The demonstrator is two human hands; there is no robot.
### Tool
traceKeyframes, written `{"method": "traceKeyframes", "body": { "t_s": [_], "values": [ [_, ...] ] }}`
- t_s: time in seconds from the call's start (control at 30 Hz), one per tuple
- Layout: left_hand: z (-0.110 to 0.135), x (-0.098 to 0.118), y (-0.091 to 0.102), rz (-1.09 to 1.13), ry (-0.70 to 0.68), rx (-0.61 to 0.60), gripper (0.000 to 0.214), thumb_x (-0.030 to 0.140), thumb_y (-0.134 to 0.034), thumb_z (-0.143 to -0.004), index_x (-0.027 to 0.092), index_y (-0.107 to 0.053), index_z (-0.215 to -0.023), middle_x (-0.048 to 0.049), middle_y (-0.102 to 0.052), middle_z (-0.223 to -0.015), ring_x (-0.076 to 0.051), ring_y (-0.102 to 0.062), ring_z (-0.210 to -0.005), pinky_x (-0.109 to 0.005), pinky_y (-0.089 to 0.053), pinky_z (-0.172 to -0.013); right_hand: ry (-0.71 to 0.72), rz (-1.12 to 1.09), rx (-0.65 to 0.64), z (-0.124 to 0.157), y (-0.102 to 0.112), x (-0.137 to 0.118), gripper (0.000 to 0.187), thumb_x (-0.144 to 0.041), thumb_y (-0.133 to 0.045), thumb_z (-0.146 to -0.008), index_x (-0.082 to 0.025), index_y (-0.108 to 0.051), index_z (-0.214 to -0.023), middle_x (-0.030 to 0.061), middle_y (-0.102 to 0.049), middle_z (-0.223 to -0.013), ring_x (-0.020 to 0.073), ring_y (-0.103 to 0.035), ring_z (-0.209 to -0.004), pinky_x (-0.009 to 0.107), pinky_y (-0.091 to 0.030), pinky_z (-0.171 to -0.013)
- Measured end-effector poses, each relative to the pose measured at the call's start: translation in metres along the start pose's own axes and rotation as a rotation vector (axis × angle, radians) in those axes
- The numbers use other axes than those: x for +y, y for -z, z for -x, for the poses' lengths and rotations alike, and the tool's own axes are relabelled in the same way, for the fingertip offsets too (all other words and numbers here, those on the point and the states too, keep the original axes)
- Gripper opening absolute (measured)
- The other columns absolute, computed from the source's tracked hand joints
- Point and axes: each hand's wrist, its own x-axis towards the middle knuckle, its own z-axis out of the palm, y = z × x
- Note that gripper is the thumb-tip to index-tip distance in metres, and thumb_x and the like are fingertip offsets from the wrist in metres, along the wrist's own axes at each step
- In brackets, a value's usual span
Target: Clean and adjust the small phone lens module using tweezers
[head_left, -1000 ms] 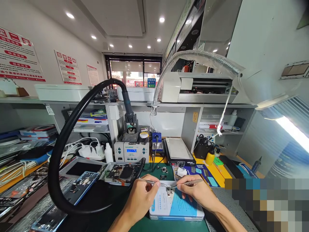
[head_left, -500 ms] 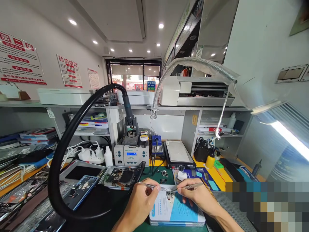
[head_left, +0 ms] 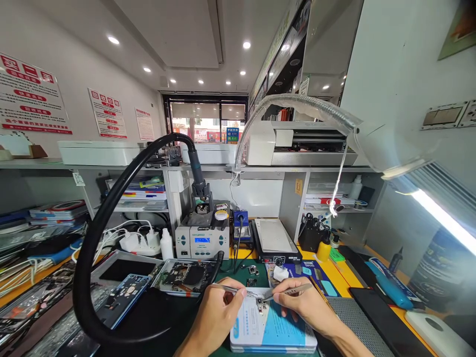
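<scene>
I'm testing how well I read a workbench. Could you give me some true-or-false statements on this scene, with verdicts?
1. The left hand and right hand each hold a slim metal tool. True.
2. The small parts by the tool tips lie directly on the green mat. False: those small parts lie on a blue-and-white box.
3. A yellow bottle stands beside the black holder. True.
4. The lamp tube is off. False: the lamp tube is lit.

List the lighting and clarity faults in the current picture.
Head view: the lamp tube at right is blown out to white; head view: wide-angle stretch shows toward the edges; head view: the small parts between the left hand and right hand lack readable detail.
</scene>
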Motion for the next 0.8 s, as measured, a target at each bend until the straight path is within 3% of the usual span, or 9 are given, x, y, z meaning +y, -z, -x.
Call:
{"method": "traceKeyframes", "body": {
  "t_s": [0.8],
  "values": [
    [-0.0004, 0.0028, -0.0013, -0.044, -0.001, 0.000, 0.032, 0.041, -0.054, -0.091, 0.014, -0.070, -0.084, -0.0034, -0.059, -0.068, -0.017, -0.057, -0.061, -0.026, -0.044, -0.055, -0.011, 0.062, 0.007, -0.0007, -0.0003, 0.0001, 0.034, -0.044, -0.075, -0.077, -0.010, -0.075, -0.081, 0.0011, -0.062, -0.052, 0.0116, -0.053, -0.045, 0.020, -0.037, -0.040]
  ]
}}
